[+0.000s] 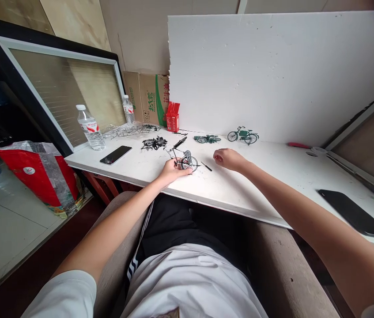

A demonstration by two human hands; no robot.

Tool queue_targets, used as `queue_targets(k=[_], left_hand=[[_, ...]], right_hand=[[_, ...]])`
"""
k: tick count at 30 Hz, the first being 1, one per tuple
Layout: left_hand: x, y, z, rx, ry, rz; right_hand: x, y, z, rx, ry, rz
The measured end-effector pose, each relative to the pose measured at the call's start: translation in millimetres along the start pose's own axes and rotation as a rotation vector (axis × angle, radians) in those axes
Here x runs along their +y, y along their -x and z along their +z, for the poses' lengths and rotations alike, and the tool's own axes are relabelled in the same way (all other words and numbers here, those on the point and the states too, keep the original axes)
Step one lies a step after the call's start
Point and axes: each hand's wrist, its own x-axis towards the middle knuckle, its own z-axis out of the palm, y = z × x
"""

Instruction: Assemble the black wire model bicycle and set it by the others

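Mostly black, thin-framed model bicycle [188, 158]

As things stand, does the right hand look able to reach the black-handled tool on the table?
Probably yes: the right hand is near the black-handled tool, and only white tabletop shows between them. The left hand, holding the model bicycle, is on the tool's other side.

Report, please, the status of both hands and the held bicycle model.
Left hand holding the bicycle model. Right hand curled, apart from it, contents unclear. Slim black tool lying on table between the hands.
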Motion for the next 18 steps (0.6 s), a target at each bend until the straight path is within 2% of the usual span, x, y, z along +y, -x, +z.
queue_targets(k=[4, 8, 12, 18], left_hand=[[3, 2, 1.6, 0.003, 0.017, -0.018], [2, 0, 1.8, 0.004, 0.048, -0.002], [2, 0, 2.1, 0.007, 0.060, -0.005], [4, 1, 2.1, 0.016, 0.074, -0.024]], right_hand=[[-31, 4, 3, 0.297, -0.477, -0.066], [-72, 10, 13, 0.383, -0.695, -0.097], [-95, 15, 24, 0.400, -0.740, -0.144], [-99, 17, 34, 0.442, -0.732, -0.142]])
